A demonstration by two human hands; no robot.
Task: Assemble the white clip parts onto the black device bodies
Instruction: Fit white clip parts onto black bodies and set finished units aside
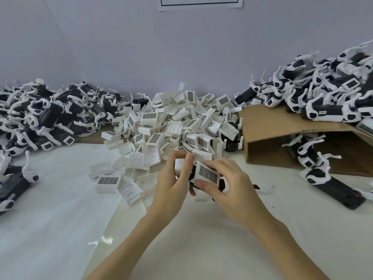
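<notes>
At centre frame, above the worktop [201,249], the left hand [171,190] and right hand [228,188] are clamping a light, rigid white clip [207,174] onto a mostly hidden black device body [222,183], gripping the clip's edges, likely brittle.

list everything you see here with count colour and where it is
white clip parts: heap, too many to count, white with dark grids, table centre
black device bodies: pile, black with white arms, far left; second pile far right on the cardboard
cardboard box: one, brown, on its side, right
held clip: one, white, on a black body, between both hands
table: one, white covering
paper sheet: one, white, on the wall, top
left hand: grips the held piece
right hand: fingers curled over the held clip
</notes>
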